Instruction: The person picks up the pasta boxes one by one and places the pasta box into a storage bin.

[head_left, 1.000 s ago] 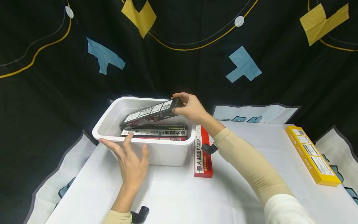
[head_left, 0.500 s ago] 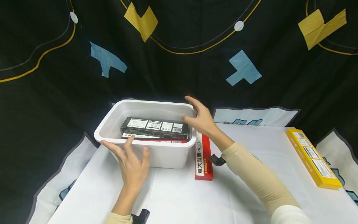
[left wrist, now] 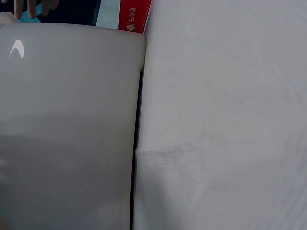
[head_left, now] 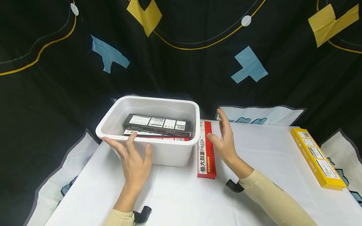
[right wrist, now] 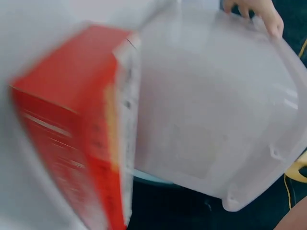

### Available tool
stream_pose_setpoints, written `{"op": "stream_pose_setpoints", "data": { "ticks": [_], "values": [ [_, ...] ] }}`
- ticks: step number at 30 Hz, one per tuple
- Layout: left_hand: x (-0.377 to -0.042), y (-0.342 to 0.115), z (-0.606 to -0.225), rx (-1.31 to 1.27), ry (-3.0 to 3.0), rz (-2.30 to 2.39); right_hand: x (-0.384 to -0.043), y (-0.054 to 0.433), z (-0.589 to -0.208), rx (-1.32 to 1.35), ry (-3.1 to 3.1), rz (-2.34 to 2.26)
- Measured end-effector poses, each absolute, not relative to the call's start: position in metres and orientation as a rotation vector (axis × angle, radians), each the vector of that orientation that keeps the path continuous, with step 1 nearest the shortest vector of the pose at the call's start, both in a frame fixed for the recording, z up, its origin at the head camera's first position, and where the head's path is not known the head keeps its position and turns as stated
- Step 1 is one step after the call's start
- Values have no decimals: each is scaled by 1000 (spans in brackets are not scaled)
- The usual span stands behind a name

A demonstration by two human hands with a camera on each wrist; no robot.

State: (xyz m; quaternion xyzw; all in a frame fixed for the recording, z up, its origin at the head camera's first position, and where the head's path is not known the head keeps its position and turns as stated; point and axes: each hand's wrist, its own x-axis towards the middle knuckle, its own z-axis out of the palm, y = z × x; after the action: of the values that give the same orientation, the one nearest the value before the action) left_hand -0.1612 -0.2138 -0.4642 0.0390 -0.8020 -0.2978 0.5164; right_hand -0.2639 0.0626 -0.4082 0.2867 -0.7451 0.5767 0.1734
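Note:
A white plastic bin [head_left: 162, 153] stands on the table. Inside it lies a black pasta box [head_left: 158, 122] with white label panels, above a white-and-red box [head_left: 167, 138] that shows only in part. My left hand [head_left: 135, 169] rests spread against the bin's front, its fingertips at the rim. To the right of the bin a red-and-white pasta box [head_left: 207, 157] lies lengthwise on the table. My right hand [head_left: 226, 146] hovers by that box's right side, fingers extended, thumb apart, holding nothing. The right wrist view shows the red box [right wrist: 72, 120] close and blurred beside the bin [right wrist: 206, 105].
A yellow box [head_left: 316, 160] with white label panels lies near the table's right edge. White cloth covers the table [head_left: 186, 201]. Behind it hangs a black curtain [head_left: 186, 72] with yellow and blue shapes.
The black box was held tilted over the bin; my right hand let it go and it now lies flat inside. That hand moved right, out to the red box. My left hand stayed.

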Motion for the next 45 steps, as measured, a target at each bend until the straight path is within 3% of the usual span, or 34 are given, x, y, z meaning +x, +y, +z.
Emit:
{"op": "stream_pose_setpoints", "data": {
  "ticks": [15, 26, 37, 45],
  "values": [
    [-164, -214, -465, 77, -1902, -703, -216, 83, -457, 258, -2834, 1503],
    [-164, -213, -465, 74, -1894, -710, -202, 72, -485, 363, -2842, 1583],
    [-165, -214, -464, 72, -1886, -716, -204, 61, -491, 219, -2956, 1247],
    [-165, -215, -465, 82, -1895, -716, -204, 72, -486, 120, -2882, 1404]
  ]
}}
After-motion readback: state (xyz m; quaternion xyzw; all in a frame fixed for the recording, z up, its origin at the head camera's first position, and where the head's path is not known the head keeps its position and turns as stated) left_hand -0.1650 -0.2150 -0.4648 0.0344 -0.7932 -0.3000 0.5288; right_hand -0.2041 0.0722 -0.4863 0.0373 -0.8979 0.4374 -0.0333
